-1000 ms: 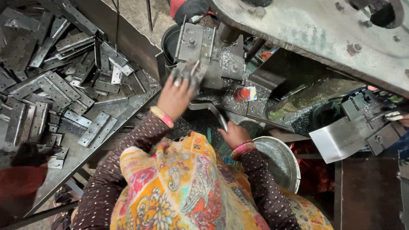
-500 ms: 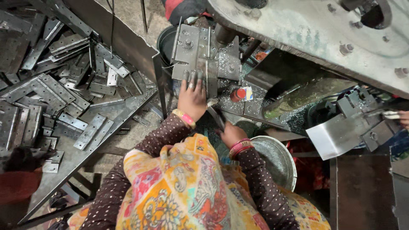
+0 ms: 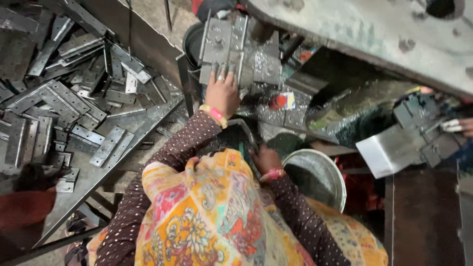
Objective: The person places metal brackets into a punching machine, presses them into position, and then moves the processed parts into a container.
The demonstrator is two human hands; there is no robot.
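- Left hand [image 3: 222, 93] is flat out on the far side, fingers spread and pressing down on the grey punched steel plate [image 3: 220, 47] sitting in the jaws of the heavy grey press machine [image 3: 374, 34].
- Right hand [image 3: 266, 158] sits near, just left of the round dull metal bowl [image 3: 318, 177]; it looks curled, but the patterned orange headscarf [image 3: 207, 212] covers part of it, so I cannot tell whether it grips anything.
- Danger spot: those fingertips lie right at the tooling; if the press cycles, they get pinched.
- The plate's cut edges could slice a bare palm if it slips.
- On the left, the loose heap of flat grey hinge-like steel pieces [image 3: 64, 108] could slide and snag a sleeve.
- Far right, another person's hand [image 3: 460, 126] works close by; a bump could jolt things.
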